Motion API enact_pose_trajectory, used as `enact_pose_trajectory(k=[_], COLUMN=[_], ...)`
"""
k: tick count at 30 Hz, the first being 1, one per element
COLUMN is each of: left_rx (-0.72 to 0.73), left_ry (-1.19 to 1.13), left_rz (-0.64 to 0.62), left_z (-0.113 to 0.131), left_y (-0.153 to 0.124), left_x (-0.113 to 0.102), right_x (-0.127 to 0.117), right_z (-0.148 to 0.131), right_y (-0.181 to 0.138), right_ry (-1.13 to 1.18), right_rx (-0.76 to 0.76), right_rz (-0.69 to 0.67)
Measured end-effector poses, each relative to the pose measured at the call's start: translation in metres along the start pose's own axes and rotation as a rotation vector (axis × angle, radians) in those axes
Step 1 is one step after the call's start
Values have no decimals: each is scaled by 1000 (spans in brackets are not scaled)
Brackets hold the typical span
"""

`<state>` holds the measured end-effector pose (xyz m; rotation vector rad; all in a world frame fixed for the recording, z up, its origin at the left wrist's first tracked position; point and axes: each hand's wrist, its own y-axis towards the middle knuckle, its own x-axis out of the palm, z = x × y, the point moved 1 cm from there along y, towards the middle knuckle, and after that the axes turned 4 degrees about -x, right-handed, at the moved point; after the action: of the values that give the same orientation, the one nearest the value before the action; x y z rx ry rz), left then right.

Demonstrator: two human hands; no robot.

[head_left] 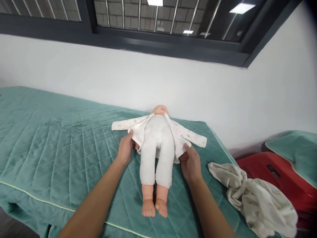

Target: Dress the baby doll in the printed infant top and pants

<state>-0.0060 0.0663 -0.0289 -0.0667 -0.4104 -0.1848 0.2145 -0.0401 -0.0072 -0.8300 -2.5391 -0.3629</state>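
Observation:
A baby doll (158,132) with a white cloth body lies on its back, its feet toward me. Around its shoulders is a white printed baby shirt (177,140), spread apart at the front, with both sleeves stretched outward. My left hand (126,147) pinches the shirt's lower front edge on the left side. On the other side my right hand (191,162) grips the opposite front edge between thumb and fingers. Most of the doll's head is out of sight beyond its chin.
A green quilted cover (69,138) lies under the doll. At the right edge is a crumpled white printed cloth (257,198), beside a red plastic object (272,175). Behind stands a white wall (138,79) beneath a dark-framed window (158,43) with metal bars.

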Motion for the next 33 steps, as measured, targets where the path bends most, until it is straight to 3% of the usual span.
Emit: enact_pose_trajectory(k=[3,6,8,10,13,16,18,20,25,27,30,33], left_rx=[61,112,120,154,244,295,306,304,292,295,292,266], left_ry=[43,-25,-46,-12,104,272,392,474,594,621,632,646], left_rz=[105,316,394,435,450,443,424,385,287,267,242,181], left_z=[5,10,12,13,13,15,18,21,29,32,38,51], left_y=[-6,-12,-19,-27,-42,-60,-71,-81,-97,-102,-107,-114], left_x=[0,-5,-10,-17,-28,-34,-35,-36,-40,-42,-43,-37], right_x=[-7,-23,-38,-56,-89,-127,-149,-168,-207,-224,-241,-225], right_z=[-1,-5,-11,-24,-59,-106,-135,-154,-159,-156,-159,-169], right_y=[-17,-43,-61,-76,-86,-87,-87,-93,-115,-115,-100,-81], right_ry=[-150,-382,-599,-843,-1202,-1501,-1679,-1811,-1952,-1978,-2021,-2040], right_rx=[18,-63,-136,-268,-619,-867,-873,-868,-1046,-1064,-934,-660], right_rz=[-22,-12,-52,-121,-203,-154,-106,-141,-627,-753,-729,-649])
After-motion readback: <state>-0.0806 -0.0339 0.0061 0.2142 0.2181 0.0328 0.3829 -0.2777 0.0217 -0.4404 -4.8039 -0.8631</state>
